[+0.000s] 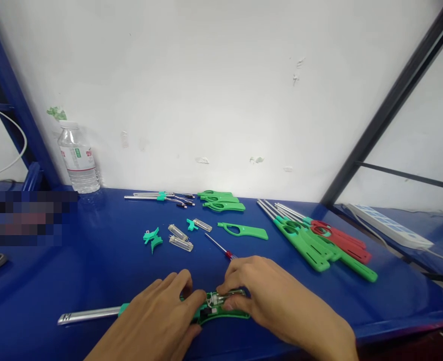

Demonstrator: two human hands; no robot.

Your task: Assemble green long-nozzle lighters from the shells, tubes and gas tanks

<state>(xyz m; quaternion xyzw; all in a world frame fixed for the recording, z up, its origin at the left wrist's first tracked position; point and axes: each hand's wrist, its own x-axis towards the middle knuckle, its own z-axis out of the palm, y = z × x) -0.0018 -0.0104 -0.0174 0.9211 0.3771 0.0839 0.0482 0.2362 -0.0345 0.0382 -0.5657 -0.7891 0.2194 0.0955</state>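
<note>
A half-built green gas lighter (227,314) lies at the table's near edge, its inside exposed and its metal tube (89,315) pointing left. My left hand (161,311) is closed over the lighter's middle, thumb and fingers gripping it. With thumb and fingers, my right hand (259,286) pinches a clear fuel tank (239,293) at the open handle shell. A white fitting and a black part show between the two hands; how far the tank sits in the shell is hard to tell. Just beyond my right hand lies a screwdriver (217,244), its handle partly hidden.
Loose clear tanks (181,243) and teal triggers (153,237) lie mid-table. Behind are metal tubes with wires (157,197) and green handle shells (223,203); one shell (244,230) lies nearer. Green lighters (307,243) and red ones (344,240) lie right. A water bottle (79,160) stands back left.
</note>
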